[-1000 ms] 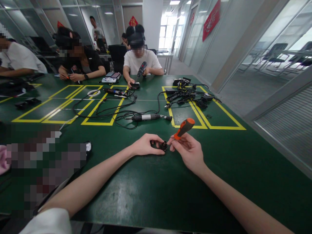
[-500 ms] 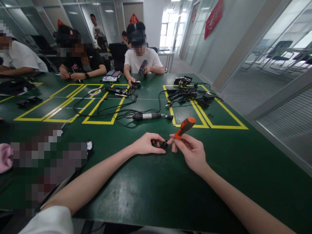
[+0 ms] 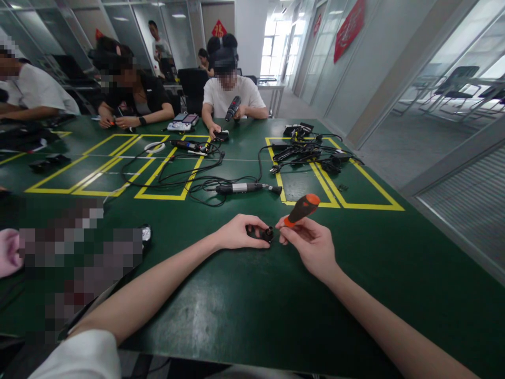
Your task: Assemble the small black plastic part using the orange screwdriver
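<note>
A small black part (image 3: 269, 233) is gripped between the thumb and fingers of my left hand (image 3: 240, 231), low over the green table (image 3: 221, 295). A short upright piece shows at its right end. Just to the right, my right hand (image 3: 311, 242) has its fingers round a screwdriver with a dark and orange handle (image 3: 303, 208). The handle leans up and to the right; the shaft and tip are hidden by the fingers. A small gap separates my right fingertips from the black part.
Beyond my hands lies a grey and black electric tool (image 3: 240, 188) with a looping cable. Black cables and adapters (image 3: 303, 150) are heaped at the back right. Across the table a person (image 3: 232, 97) holds a power driver (image 3: 233, 108). Other people sit at the left.
My right fingertips have drawn back a little to the right from the black part, and the screwdriver handle has shifted slightly right and down. My left hand keeps its hold.
</note>
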`<move>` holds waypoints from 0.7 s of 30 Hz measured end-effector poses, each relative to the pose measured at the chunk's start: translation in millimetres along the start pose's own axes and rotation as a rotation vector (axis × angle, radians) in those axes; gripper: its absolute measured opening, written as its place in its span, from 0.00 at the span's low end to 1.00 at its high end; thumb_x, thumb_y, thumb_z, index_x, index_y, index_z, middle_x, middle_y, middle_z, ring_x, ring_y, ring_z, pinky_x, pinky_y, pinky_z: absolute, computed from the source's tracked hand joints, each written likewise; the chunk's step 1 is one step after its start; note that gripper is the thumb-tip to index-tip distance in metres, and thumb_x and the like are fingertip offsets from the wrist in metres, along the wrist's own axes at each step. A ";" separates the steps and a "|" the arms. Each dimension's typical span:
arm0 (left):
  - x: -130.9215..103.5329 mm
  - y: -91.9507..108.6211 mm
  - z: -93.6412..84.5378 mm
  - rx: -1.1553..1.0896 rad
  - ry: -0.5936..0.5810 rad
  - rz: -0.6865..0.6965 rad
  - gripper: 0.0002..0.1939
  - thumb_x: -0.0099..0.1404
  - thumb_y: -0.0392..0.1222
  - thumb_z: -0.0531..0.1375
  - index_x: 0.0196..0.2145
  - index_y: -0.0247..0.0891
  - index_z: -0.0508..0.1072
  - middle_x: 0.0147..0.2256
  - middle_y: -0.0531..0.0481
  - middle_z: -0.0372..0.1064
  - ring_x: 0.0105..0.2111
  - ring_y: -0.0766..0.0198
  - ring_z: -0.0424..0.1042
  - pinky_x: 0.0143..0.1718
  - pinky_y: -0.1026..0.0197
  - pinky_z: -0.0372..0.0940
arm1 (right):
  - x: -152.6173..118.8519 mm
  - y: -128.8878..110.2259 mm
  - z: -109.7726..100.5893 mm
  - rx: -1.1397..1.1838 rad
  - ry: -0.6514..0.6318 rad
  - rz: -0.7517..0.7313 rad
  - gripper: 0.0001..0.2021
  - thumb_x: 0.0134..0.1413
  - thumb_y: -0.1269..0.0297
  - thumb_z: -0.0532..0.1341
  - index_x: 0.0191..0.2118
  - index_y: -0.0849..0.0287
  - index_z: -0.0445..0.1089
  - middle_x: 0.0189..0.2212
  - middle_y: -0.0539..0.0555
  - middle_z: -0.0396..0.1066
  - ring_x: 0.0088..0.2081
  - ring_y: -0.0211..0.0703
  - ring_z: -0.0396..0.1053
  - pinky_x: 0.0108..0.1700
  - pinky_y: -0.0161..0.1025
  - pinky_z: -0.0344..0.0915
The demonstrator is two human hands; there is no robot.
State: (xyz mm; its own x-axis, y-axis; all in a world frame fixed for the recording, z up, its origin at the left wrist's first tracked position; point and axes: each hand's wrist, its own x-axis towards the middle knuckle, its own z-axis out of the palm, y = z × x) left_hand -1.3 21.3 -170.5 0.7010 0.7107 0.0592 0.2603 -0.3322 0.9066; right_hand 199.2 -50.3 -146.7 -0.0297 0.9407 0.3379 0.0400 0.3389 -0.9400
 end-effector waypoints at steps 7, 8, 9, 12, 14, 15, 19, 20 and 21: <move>0.2 -0.4 0.8 0.001 0.006 0.004 0.19 0.53 0.47 0.73 0.40 0.34 0.81 0.33 0.51 0.75 0.33 0.66 0.71 0.36 0.64 0.61 | -1.7 3.9 -0.3 0.046 0.008 0.001 0.12 0.57 0.54 0.69 0.39 0.57 0.76 0.30 0.54 0.78 0.26 0.41 0.74 0.32 0.42 0.77; 0.2 -0.4 0.7 0.004 0.007 0.005 0.19 0.53 0.47 0.73 0.40 0.34 0.81 0.33 0.52 0.75 0.33 0.66 0.71 0.36 0.64 0.61 | -2.0 4.5 -0.2 0.059 0.014 0.001 0.12 0.57 0.54 0.69 0.39 0.56 0.75 0.30 0.54 0.78 0.26 0.41 0.74 0.32 0.43 0.77; 0.3 -0.4 0.7 0.003 0.008 0.005 0.19 0.53 0.48 0.73 0.39 0.34 0.81 0.32 0.52 0.75 0.32 0.66 0.71 0.35 0.64 0.61 | -2.2 5.0 -0.3 0.065 0.019 -0.001 0.12 0.56 0.54 0.70 0.39 0.56 0.74 0.29 0.53 0.78 0.26 0.41 0.74 0.32 0.43 0.77; 0.5 -0.9 0.6 -0.008 0.004 0.007 0.18 0.53 0.47 0.73 0.39 0.34 0.81 0.32 0.52 0.75 0.32 0.67 0.71 0.35 0.64 0.61 | -3.0 5.5 -0.8 0.037 0.020 0.000 0.13 0.54 0.54 0.71 0.37 0.56 0.74 0.28 0.53 0.77 0.27 0.41 0.74 0.33 0.42 0.78; 0.7 -1.6 0.7 -0.011 0.007 0.010 0.18 0.53 0.47 0.73 0.39 0.34 0.81 0.32 0.52 0.75 0.32 0.67 0.71 0.36 0.63 0.61 | -3.3 5.6 -1.3 0.010 0.014 0.003 0.13 0.54 0.53 0.72 0.35 0.57 0.74 0.28 0.53 0.77 0.27 0.41 0.75 0.33 0.41 0.78; 0.9 -2.0 0.8 -0.010 0.009 0.012 0.19 0.53 0.47 0.73 0.39 0.34 0.81 0.32 0.52 0.75 0.32 0.66 0.71 0.36 0.63 0.61 | -3.3 5.8 -1.4 0.003 0.012 0.004 0.13 0.54 0.53 0.71 0.35 0.57 0.74 0.28 0.53 0.77 0.27 0.41 0.75 0.33 0.42 0.78; 1.2 -2.6 1.6 -0.012 0.016 0.010 0.20 0.52 0.48 0.74 0.39 0.34 0.81 0.32 0.52 0.76 0.32 0.66 0.71 0.36 0.63 0.62 | -1.6 6.7 -0.1 0.027 0.015 -0.007 0.14 0.57 0.50 0.69 0.36 0.57 0.73 0.28 0.53 0.78 0.26 0.41 0.75 0.32 0.42 0.78; 1.1 -2.5 1.8 -0.014 0.018 0.009 0.20 0.52 0.48 0.74 0.39 0.34 0.81 0.32 0.52 0.76 0.32 0.66 0.71 0.36 0.63 0.62 | -0.9 6.8 0.4 0.039 0.015 -0.012 0.14 0.58 0.50 0.68 0.37 0.56 0.73 0.29 0.53 0.77 0.26 0.41 0.75 0.31 0.42 0.77; 1.1 -2.3 1.9 -0.017 0.018 0.009 0.20 0.51 0.48 0.74 0.39 0.34 0.81 0.32 0.52 0.76 0.32 0.66 0.71 0.37 0.63 0.62 | -0.3 6.8 0.7 0.051 0.015 -0.019 0.14 0.59 0.50 0.67 0.38 0.56 0.73 0.29 0.53 0.77 0.25 0.41 0.75 0.30 0.42 0.76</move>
State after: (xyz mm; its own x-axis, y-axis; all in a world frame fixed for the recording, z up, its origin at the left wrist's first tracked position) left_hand 0.1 21.6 -173.3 0.6908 0.7191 0.0747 0.2431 -0.3283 0.9128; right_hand 198.8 -48.3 -153.2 -0.0147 0.9342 0.3565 -0.0114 0.3564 -0.9343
